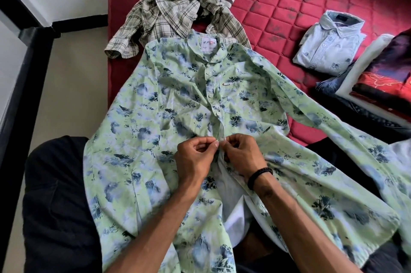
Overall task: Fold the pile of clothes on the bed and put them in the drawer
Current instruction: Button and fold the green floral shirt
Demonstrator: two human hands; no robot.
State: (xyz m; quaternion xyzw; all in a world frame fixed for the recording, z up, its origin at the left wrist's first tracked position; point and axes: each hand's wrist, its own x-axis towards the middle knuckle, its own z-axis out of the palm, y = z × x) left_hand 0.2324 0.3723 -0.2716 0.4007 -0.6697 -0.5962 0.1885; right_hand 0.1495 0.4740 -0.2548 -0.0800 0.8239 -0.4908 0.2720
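Both hands meet at the placket: left hand and right hand each pinching the green floral shirt; it's spread across the red bed, hem over the lap.

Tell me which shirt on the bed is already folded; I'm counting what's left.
The pale blue shirt at the right: buttoned into a neat rectangle. The plaid shirt lies crumpled, and the green floral shirt is spread open.
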